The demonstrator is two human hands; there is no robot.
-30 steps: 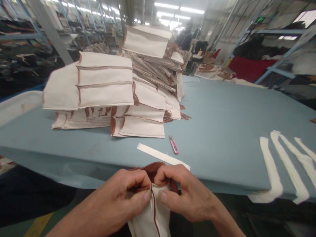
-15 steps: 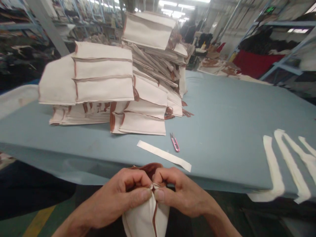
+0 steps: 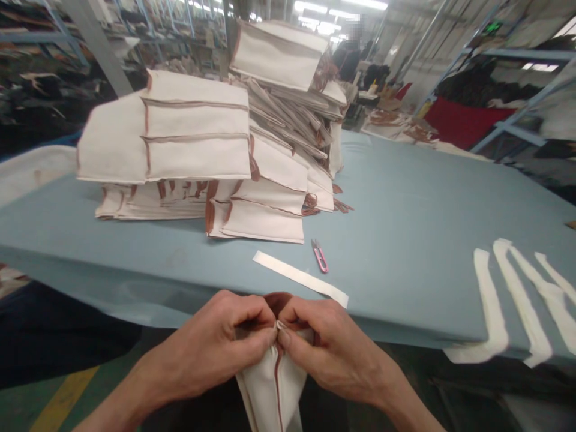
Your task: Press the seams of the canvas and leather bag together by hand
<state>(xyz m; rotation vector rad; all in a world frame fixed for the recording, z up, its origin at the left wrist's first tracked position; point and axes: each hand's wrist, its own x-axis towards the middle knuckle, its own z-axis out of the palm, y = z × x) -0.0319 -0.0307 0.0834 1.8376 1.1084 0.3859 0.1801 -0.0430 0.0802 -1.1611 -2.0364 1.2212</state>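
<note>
I'm watching from afar: left hand (image 3: 220,339) and right hand (image 3: 328,345), tips close together, each thumb pinched tight to its fingers on the cream cloth piece (image 3: 258,390). It hangs below the fingertips, brown seam (image 3: 278,390) running down toward me. My read: the step is working the edges at the seam's top; the next move calls for a firm, level pinch. Just beyond the knuckles, the table (image 3: 405,252) edge could snag a forward reach. Past it, a white strip (image 3: 297,275), then pink snips (image 3: 320,258); cloth stacks (image 3: 198,126) crowd ahead-left, so room widens ahead-right.
</note>
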